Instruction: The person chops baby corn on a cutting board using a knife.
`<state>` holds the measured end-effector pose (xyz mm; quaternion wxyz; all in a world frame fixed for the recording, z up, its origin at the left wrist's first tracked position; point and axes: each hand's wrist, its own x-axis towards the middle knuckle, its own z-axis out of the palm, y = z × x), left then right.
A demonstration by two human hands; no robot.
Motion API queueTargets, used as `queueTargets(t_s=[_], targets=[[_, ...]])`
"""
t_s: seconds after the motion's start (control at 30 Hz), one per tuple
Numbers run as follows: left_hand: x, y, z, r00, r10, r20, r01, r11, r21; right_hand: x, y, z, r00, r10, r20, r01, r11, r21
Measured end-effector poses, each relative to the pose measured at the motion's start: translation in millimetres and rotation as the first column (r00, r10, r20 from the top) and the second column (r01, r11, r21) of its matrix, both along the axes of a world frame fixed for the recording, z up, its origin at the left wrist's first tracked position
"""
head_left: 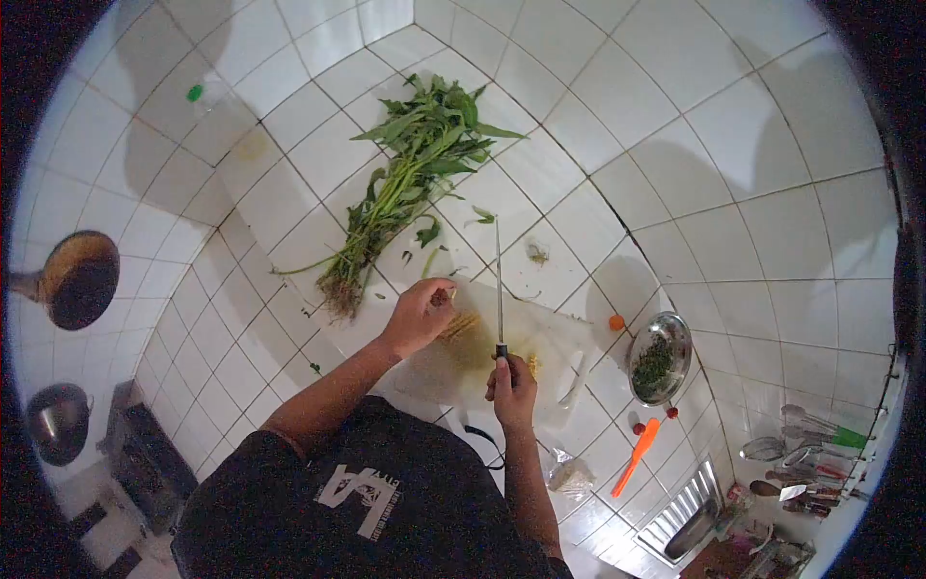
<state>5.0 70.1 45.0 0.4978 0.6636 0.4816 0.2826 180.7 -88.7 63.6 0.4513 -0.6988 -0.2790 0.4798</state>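
Observation:
My right hand (512, 391) is wrapped round the dark handle of a knife (500, 289), whose long thin blade points away from me over the white cutting board (555, 333). To its left, my left hand (421, 317) is closed above the board's left part, fingertips pinched on a small thing, pale and reddish, that I cannot make out. Small yellow chopped pieces (536, 367) lie on the board beside my right hand. Beyond my left hand, a bunch of leafy greens (415, 183) with roots still on rests on the tiled counter.
At right stands a metal bowl (660, 359) with chopped greens, near an orange round piece (616, 322), small red pieces (639, 429) and an orange knife (637, 457). A plastic bag (571, 476) lies closer. Loose leaves (482, 216) dot the counter; utensils (810, 454) hang at far right.

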Motion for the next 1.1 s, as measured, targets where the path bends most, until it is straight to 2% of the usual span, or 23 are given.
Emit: queueTargets(t_s=[0.13,0.23,0.3,0.33,0.43,0.6,0.7,0.8,0.93,1.0,1.1], targets=[[17.6,7.9,6.5,0.996,-0.079,-0.041,0.081,0.996,0.041,12.6,11.0,-12.6,0.999,-0.04,0.016,0.04,0.999,0.01],[32.3,14.8,4.2,0.988,-0.155,-0.01,0.154,0.988,-0.011,21.5,20.0,-16.5,0.996,-0.083,-0.011,0.083,0.996,0.042],[42.5,17.5,1.5,0.979,-0.177,0.098,0.174,0.984,0.036,25.0,21.8,-15.3,0.993,-0.11,-0.04,0.112,0.992,0.051],[44.8,16.6,3.0,0.978,-0.189,0.093,0.187,0.982,0.031,26.3,22.3,-14.8,0.993,-0.119,-0.022,0.12,0.992,0.046],[47.4,9.3,7.8,0.976,-0.207,0.066,0.208,0.978,-0.006,25.9,15.5,-11.3,0.991,-0.134,-0.003,0.134,0.991,0.019],[34.0,-15.9,11.0,0.952,-0.3,-0.059,0.306,0.929,0.207,13.7,-9.2,-8.6,0.989,-0.14,-0.035,0.141,0.99,0.004],[18.4,-35.3,2.3,0.927,-0.367,-0.074,0.372,0.88,0.294,2.5,-27.8,-10.9,0.991,-0.13,-0.02,0.13,0.991,-0.011],[0.9,-53.9,-5.6,0.895,-0.418,-0.158,0.443,0.875,0.196,-10.3,-41.8,-10.5,0.991,-0.125,-0.056,0.124,0.992,-0.02],[-8.6,-69.5,-8.2,0.883,-0.433,-0.18,0.463,0.867,0.187,-25.3,-61.4,-8.7,0.993,-0.1,-0.067,0.096,0.993,-0.063],[-7.5,-73.3,-6.3,0.895,-0.413,-0.169,0.446,0.843,0.303,-28.6,-69.4,-11.6,0.994,-0.087,-0.062,0.081,0.993,-0.091],[-8.6,-76.7,-6.7,0.897,-0.403,-0.184,0.443,0.834,0.33,-30.4,-82.8,-17.5,0.998,-0.051,-0.029,0.048,0.995,-0.089]])
